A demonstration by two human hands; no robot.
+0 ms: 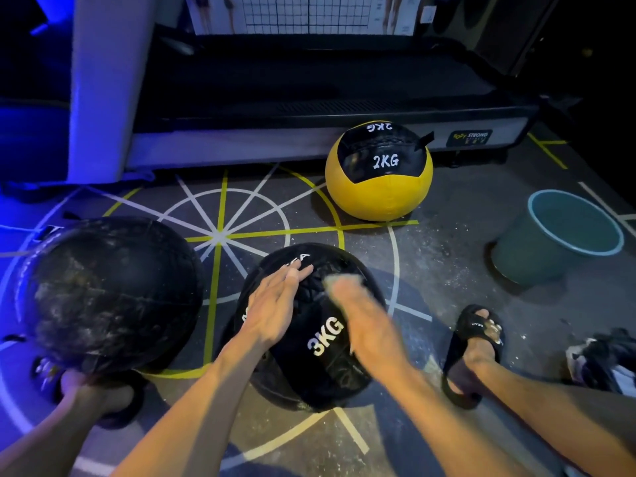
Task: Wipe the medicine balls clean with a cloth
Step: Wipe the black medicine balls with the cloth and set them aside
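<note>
A black 3KG medicine ball [323, 352] sits on the floor between my legs. My left hand [275, 304] lies flat on its upper left side, fingers straight. My right hand [358, 311] is blurred on the ball's top, pressing a pale cloth [344, 281] that peeks out beyond the fingertips. To the left stands a larger black ball [110, 294] streaked with white dust. A yellow and black 2KG ball [378, 177] rests farther back by the treadmill.
A teal bucket [564, 235] stands at the right. A treadmill base [327, 132] runs across the back. My feet in black slides [475, 342] flank the ball. A dark bundle [605, 363] lies at the far right. The floor mat carries yellow and white lines.
</note>
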